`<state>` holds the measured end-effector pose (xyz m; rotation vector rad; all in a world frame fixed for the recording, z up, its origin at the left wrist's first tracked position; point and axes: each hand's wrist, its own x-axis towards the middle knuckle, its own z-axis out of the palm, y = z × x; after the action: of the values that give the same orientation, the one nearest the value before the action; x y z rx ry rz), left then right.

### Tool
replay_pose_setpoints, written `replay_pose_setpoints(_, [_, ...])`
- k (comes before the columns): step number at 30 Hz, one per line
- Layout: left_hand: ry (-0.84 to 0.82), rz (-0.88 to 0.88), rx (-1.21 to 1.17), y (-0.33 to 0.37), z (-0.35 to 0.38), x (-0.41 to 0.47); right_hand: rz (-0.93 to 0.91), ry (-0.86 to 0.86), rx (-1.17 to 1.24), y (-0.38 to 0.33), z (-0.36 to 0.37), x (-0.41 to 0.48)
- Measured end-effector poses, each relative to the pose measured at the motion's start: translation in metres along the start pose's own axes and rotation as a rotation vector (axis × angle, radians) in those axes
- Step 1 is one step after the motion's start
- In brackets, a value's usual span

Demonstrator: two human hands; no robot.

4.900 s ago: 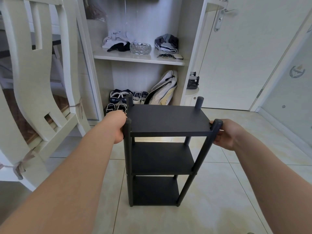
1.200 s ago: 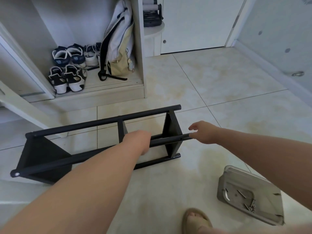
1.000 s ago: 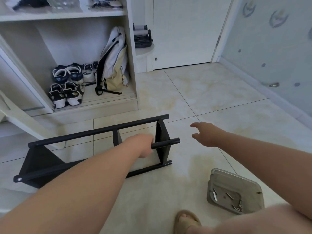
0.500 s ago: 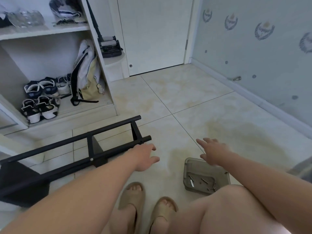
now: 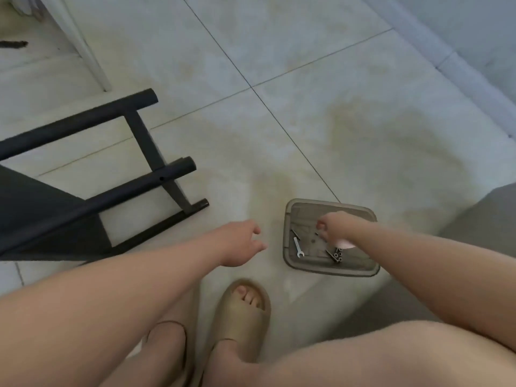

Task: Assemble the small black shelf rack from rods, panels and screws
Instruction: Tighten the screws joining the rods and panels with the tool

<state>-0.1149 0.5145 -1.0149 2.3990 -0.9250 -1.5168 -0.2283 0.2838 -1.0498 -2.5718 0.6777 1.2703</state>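
Head view, screw-fetching step: right hand (image 5: 335,227) over the tray (image 5: 288,236), curled, grip unclear; left hand (image 5: 237,244) loose, empty. Next: pinch one screw (image 5: 336,254), back to rack (image 5: 145,182).

One view only, from a wide-angle camera worn on the head. Faces forward and steeply down onto the tiled floor (image 5: 307,65), almost straight over the sandalled feet (image 5: 243,311) at the bottom centre. Near enough for both forearms to fill the lower half, entering from the lower left and right edges. Left hand (image 5: 237,244) just below centre, right hand (image 5: 335,223) right of it above the tray (image 5: 329,270). Black rack (image 5: 83,124) cropped by the left edge; wall base (image 5: 460,71) in the upper right corner.
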Motion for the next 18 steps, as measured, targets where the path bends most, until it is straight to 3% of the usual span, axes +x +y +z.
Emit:
replay_pose_setpoints(7, [-0.043,0.020,-0.360,0.015,0.056,0.058,-0.043,0.046,0.208,-0.025,0.050,0.059])
replay_pose_setpoints(18, [0.034,-0.018,-0.485,0.024,0.062,0.076,0.016,0.072,0.245,-0.030,0.055,0.085])
